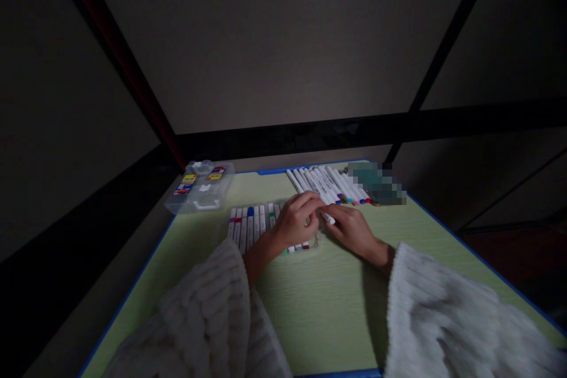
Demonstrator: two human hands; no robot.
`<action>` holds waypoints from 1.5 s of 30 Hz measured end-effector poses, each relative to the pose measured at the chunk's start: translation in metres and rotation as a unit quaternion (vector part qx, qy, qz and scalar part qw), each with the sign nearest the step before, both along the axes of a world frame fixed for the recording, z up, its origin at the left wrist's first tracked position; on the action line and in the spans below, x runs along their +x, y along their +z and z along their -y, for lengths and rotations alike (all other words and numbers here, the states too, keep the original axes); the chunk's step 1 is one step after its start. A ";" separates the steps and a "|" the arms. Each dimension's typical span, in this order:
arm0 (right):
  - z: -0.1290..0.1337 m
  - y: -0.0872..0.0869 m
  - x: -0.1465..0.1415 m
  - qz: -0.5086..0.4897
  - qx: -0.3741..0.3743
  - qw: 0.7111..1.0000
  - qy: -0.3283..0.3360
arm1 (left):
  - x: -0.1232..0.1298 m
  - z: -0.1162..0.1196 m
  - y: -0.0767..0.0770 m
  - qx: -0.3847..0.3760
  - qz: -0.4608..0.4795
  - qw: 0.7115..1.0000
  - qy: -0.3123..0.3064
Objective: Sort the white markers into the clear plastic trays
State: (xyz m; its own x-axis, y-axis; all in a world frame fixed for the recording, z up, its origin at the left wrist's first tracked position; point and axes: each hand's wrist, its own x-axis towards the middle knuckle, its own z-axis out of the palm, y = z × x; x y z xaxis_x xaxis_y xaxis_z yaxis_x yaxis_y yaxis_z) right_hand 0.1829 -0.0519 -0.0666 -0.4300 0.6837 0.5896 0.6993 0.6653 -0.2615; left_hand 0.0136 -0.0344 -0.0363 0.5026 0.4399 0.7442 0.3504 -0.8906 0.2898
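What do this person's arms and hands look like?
The left sleeve and right sleeve are whitish, fluffy and ribbed in texture, wide and loose at the ends. The left hand and right hand are bare, without gloves.

My right hand gripped a white marker, and my left hand met it over a clear tray of upright-laid markers. Beyond, loose markers lay across the green desk; a clear case sat at its far left corner.
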 end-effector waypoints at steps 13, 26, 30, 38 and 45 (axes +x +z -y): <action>0.005 0.003 -0.001 0.049 0.022 0.998 0.037 | -0.001 -0.046 -0.021 -0.441 0.224 0.850 0.180; 0.008 0.007 -0.003 0.051 0.041 0.995 0.076 | -0.007 -0.041 -0.017 -0.549 0.335 0.763 0.056; 0.009 0.006 -0.005 0.077 0.046 0.994 0.063 | -0.009 -0.042 -0.019 -0.558 0.356 0.748 0.040; 0.010 0.010 -0.006 0.099 0.092 0.988 0.081 | -0.012 -0.045 -0.022 -0.537 0.372 0.755 0.057; 0.013 0.013 -0.007 0.107 0.102 0.982 0.117 | -0.012 -0.044 -0.020 -0.519 0.367 0.768 0.071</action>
